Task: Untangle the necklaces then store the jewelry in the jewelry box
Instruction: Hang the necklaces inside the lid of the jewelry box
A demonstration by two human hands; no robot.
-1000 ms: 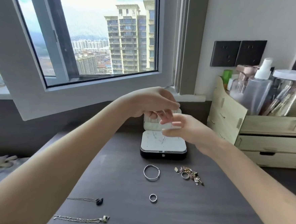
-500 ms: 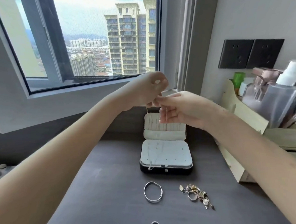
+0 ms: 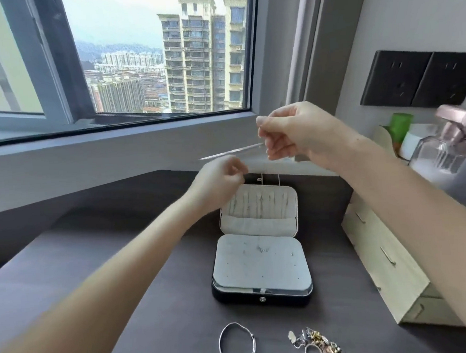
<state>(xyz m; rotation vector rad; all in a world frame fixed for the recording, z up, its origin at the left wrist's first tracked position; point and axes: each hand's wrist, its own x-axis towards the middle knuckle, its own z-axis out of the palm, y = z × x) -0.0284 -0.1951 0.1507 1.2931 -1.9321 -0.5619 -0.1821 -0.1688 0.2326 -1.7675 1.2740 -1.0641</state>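
Note:
The open jewelry box [image 3: 262, 290] stands on the dark desk, its pale lid upright at the back. Above it both my hands are raised. My right hand [image 3: 297, 131] pinches one end of a thin silver necklace chain [image 3: 233, 152], which runs blurred and taut down to my left hand [image 3: 221, 181], whose fingers are curled round the other end. A short loop of chain hangs just above the lid. On the desk in front of the box lie a silver bangle [image 3: 237, 344] and a small heap of rings and earrings [image 3: 318, 344].
A pale wooden organiser [image 3: 386, 262] with drawers stands right of the box, holding bottles [image 3: 444, 145] and a green-capped container. The window sill and wall rise just behind the box. The desk's front left edge runs under my left forearm.
My hands have moved apart, the right one up and to the right, the left one down and left, stretching the chain between them. The view has tilted up; the lower necklaces have left the frame.

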